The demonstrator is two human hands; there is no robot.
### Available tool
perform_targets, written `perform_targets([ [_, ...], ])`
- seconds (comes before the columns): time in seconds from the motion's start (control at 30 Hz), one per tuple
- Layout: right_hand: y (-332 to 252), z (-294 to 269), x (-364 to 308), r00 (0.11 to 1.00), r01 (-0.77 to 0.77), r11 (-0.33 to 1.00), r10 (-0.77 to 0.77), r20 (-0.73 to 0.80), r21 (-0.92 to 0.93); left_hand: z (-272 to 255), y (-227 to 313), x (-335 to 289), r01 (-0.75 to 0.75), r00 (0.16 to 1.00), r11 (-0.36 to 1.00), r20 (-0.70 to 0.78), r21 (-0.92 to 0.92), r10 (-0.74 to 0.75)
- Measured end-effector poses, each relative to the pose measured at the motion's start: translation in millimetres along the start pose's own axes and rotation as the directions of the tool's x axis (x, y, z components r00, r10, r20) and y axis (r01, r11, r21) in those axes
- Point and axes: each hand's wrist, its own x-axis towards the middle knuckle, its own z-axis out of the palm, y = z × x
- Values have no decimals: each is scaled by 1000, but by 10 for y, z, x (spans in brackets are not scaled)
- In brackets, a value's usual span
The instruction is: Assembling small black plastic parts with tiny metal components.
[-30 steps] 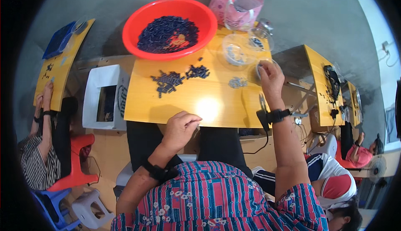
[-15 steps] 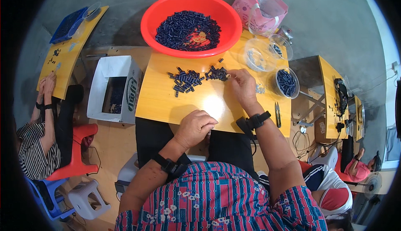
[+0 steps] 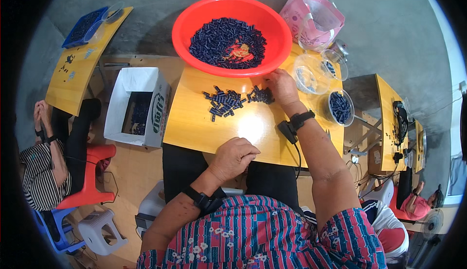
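Observation:
My right hand reaches to the far part of the table, close under the rim of the red basin. Its fingers are drawn together in a pinch, and what is between them is hidden. A small heap of short dark blue tubes lies right beside its fingertips. To the left spreads a second, larger heap of the same dark tubes. Near the table's front edge my left hand is closed, thumb against the curled fingers; whatever it holds cannot be made out. More dark tubes fill the basin.
Clear tubs and a round tub of dark pieces stand at the table's right. A pink bag sits behind them. A white box stands left of the table. Other people sit at tables on both sides.
My right hand has moved away from me, from beside the small heap toward the basin's rim. A loose tube seen below the basin is no longer visible. My left hand stays near the front edge.

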Motion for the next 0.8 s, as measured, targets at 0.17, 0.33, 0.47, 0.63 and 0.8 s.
perform_targets([
  [0.17,1,-26,-42,995,-99,992,98,-6,-75,20,31,17,0,1000,1000,-12,23,0],
  [0.33,-262,-322,-239,985,-158,983,164,-61,93,39,36,-23,-40,999,999,-35,30,41],
  [0.47,-609,-563,-681,977,-135,906,189,-98,400,49,49,-61,-43,998,999,-38,27,44],
  [0.63,-1008,-684,-1241,942,-280,513,311,128,811,119,166,-111,93,991,995,-89,-46,-97],
  [0.8,-1325,-733,-1603,943,-280,249,252,217,927,140,356,-247,222,942,868,-132,-444,-309],
])
